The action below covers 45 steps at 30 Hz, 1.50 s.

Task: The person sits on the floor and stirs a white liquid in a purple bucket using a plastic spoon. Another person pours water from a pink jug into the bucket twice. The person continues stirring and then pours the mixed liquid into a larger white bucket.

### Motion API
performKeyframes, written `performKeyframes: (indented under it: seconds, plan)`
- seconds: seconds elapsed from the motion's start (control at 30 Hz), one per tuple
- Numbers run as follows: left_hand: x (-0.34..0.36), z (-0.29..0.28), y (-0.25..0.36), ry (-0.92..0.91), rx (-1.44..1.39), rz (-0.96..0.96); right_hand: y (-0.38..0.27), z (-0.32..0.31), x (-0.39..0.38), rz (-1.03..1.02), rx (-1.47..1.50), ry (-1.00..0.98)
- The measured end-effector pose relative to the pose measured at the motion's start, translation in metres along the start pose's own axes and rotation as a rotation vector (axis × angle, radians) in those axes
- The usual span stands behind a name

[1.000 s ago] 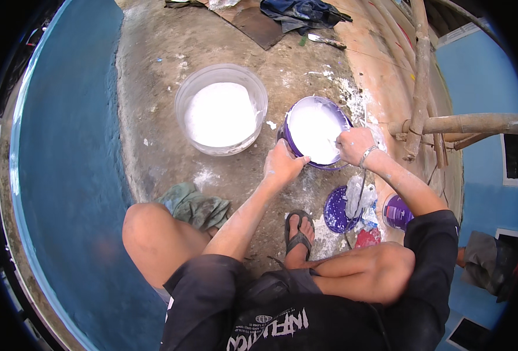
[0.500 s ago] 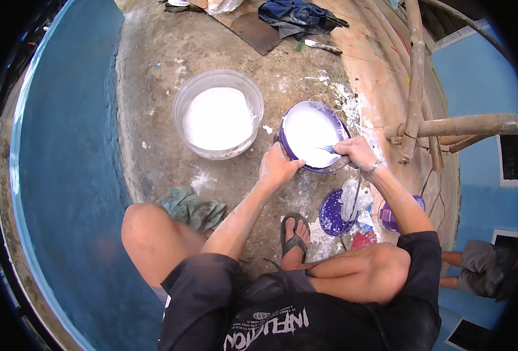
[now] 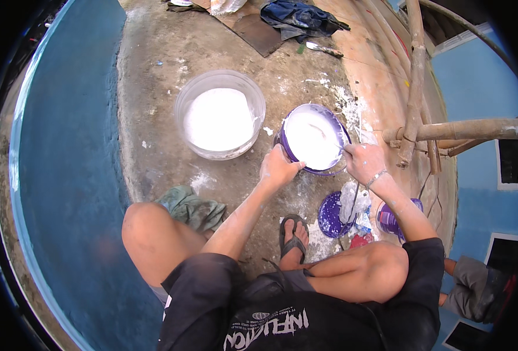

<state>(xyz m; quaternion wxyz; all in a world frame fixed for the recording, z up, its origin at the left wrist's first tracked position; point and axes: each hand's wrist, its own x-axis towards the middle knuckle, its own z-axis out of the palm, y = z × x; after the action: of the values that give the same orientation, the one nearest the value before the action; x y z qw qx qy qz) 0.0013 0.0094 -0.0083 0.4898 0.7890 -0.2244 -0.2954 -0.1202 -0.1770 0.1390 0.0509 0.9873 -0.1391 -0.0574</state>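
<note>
A purple bucket (image 3: pixel 283 139) of thick white paint (image 3: pixel 308 137) stands tilted on the stained concrete in front of me. My left hand (image 3: pixel 276 167) grips its near left rim, thumb over the edge. At the right rim, my right hand (image 3: pixel 365 162) is closed round a small scraper-like tool (image 3: pixel 340 146), its end reaching into the white paint; most of the handle is hidden in my fist. Left of the bucket sits a wide translucent tub (image 3: pixel 184 117), holding more white material and touched by neither hand.
Near my right knee lie a paint-spattered purple lid (image 3: pixel 328 215), a plastic bag (image 3: pixel 357 200) and another purple container (image 3: pixel 389 221). A green cloth (image 3: pixel 191 207) lies by my left knee. Bamboo poles (image 3: pixel 469 128) stand at right, a blue wall (image 3: pixel 66 175) at left. Another person (image 3: pixel 475 286) is far right.
My right hand has moved slightly right and turned, drawing the tool toward the bucket's right rim. A streak now marks the paint surface. My left hand keeps its grip.
</note>
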Motion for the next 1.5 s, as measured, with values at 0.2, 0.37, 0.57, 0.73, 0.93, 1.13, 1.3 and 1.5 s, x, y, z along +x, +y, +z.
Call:
performKeyframes:
  seconds: [0.2, 0.37, 0.57, 0.73, 0.93, 1.13, 1.3, 1.5]
  plan:
    - [-0.010, -0.027, 0.031, -0.094, 0.006, -0.179, 0.019, 0.067, 0.056, 0.263, 0.452, -0.106]
    - [-0.011, -0.031, 0.040, -0.093, 0.017, -0.167, 0.020, 0.084, 0.066, 0.449, 0.927, -0.276]
    - [-0.014, -0.031, 0.039, -0.093, 0.047, -0.181, -0.008, 0.050, 0.055, 0.191, 0.822, -0.428]
    - [-0.013, -0.029, 0.037, -0.090, 0.026, -0.186, -0.008, -0.010, 0.044, 0.014, 0.602, -0.468]
    - [0.004, 0.007, -0.011, -0.006, -0.020, -0.017, 0.010, -0.078, 0.024, -0.009, 0.341, -0.288]
    - [0.011, 0.030, -0.041, 0.040, -0.033, 0.064, -0.004, -0.058, 0.036, -0.294, -0.172, -0.074]
    - [0.002, 0.003, -0.003, 0.010, -0.008, -0.046, -0.018, -0.001, 0.073, -0.436, -0.334, -0.045]
    - [-0.015, -0.035, 0.043, -0.106, 0.061, -0.261, 0.001, 0.016, 0.069, -0.160, -0.181, -0.361]
